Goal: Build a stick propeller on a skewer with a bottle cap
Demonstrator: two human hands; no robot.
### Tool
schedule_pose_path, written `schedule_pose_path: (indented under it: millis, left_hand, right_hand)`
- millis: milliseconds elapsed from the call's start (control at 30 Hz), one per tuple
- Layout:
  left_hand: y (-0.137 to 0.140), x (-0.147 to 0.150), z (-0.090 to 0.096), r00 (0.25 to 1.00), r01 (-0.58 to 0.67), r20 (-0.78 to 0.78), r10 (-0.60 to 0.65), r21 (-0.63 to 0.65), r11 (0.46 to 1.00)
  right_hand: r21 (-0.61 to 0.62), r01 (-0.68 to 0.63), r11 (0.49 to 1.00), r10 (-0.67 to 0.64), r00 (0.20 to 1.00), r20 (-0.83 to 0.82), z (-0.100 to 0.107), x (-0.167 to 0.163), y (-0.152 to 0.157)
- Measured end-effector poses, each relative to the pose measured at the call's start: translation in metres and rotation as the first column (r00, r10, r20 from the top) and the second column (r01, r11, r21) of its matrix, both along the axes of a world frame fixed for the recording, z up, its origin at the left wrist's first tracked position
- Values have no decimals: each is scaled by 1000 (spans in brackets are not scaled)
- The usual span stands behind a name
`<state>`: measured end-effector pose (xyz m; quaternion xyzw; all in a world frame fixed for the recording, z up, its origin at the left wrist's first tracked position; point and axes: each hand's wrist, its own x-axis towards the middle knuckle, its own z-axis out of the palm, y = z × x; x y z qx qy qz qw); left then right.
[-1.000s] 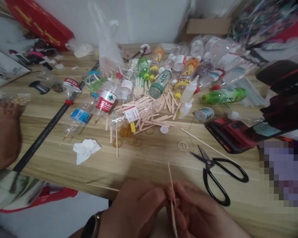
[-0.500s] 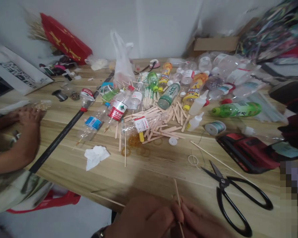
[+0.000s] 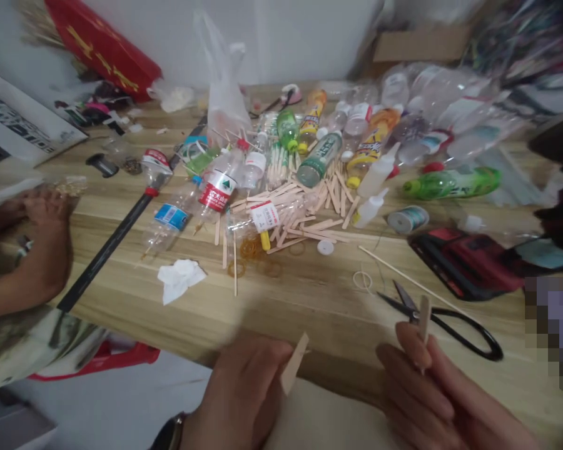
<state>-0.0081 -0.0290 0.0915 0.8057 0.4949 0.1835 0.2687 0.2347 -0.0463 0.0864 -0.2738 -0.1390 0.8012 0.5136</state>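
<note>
At the table's front edge, my left hand (image 3: 246,387) is closed on a flat pale piece of wooden craft stick (image 3: 293,365). Well to its right, my right hand (image 3: 443,387) pinches another short piece of craft stick (image 3: 424,317), rounded end up, between thumb and fingertips. Black-handled scissors (image 3: 409,306) lie partly open just behind my right hand, which hides part of a handle. Many loose craft sticks (image 3: 328,232) are heaped in the middle of the table, with rubber bands (image 3: 251,248) in front of them.
Plastic bottles (image 3: 218,187) crowd the back of the wooden table (image 3: 291,312). A red and black tool battery (image 3: 464,262), a thread spool (image 3: 407,219) and glue bottles (image 3: 370,209) stand at right. Another person's arm (image 3: 42,250) rests at left, near a black bar (image 3: 107,250) and crumpled tissue (image 3: 181,280).
My hands were together on one thin-looking stick. They have moved apart, the right one going right and up, and each now holds a piece. The view has shifted slightly.
</note>
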Motion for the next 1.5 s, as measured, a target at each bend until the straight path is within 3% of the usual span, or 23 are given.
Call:
schedule_pose_path:
  millis: [100, 133, 200, 267, 300, 467, 567, 667, 833, 1000, 1133, 1300, 1367, 1500]
  left_hand:
    - [9, 9, 4, 1000, -10, 16, 9, 74, 997]
    - [13, 12, 5, 999, -23, 29, 21, 94, 995]
    - [19, 17, 6, 997, -60, 49, 56, 98, 993]
    - [24, 20, 8, 996, -73, 62, 68, 71, 995]
    - [25, 22, 8, 996, -67, 70, 63, 57, 996]
    - [25, 25, 7, 990, -20, 137, 16, 34, 999]
    - [27, 26, 6, 990, 6, 142, -8, 16, 1000]
    - [30, 27, 6, 989, 45, 143, -44, 2, 999]
    - [32, 29, 4, 976, 136, 164, -140, 39, 990]
    - [32, 29, 3, 970, 187, 146, -194, 61, 980]
    - [32, 29, 5, 968, 209, 130, -213, 41, 977]
    - [41, 35, 8, 949, 250, 171, -265, 107, 962]
    - [45, 36, 14, 964, 206, 131, -230, 175, 963]
    - [35, 32, 33, 986, 57, 122, -115, 403, 914]
  right_hand:
    - [-12, 45, 999, -37, 918, 394, -3, -10, 19]
    - [33, 18, 999, -33, 821, 570, -6, -12, 26]
    - [182, -100, 978, -115, 466, 877, -15, -14, 36]
    - [266, -164, 950, -217, 264, 940, -26, -14, 42]
    - [300, -186, 936, -261, 207, 943, -31, -13, 44]
    - [435, -288, 853, -440, 52, 897, -40, -11, 43]
    - [531, -381, 757, -562, 35, 826, -28, -11, 38]
    - [607, -484, 631, -648, 103, 755, -11, -14, 34]
    - [658, -490, 572, -650, 218, 728, 1, -18, 35]
    - [659, -431, 617, -567, 337, 751, -1, -20, 35]
    - [661, -437, 610, -573, 333, 749, 0, -20, 36]
    - [655, -464, 596, -576, 321, 752, 1, -16, 37]
    - [626, -428, 652, -575, 259, 776, -2, -11, 35]
    - [477, -199, 856, -472, 77, 878, -17, 3, 31]
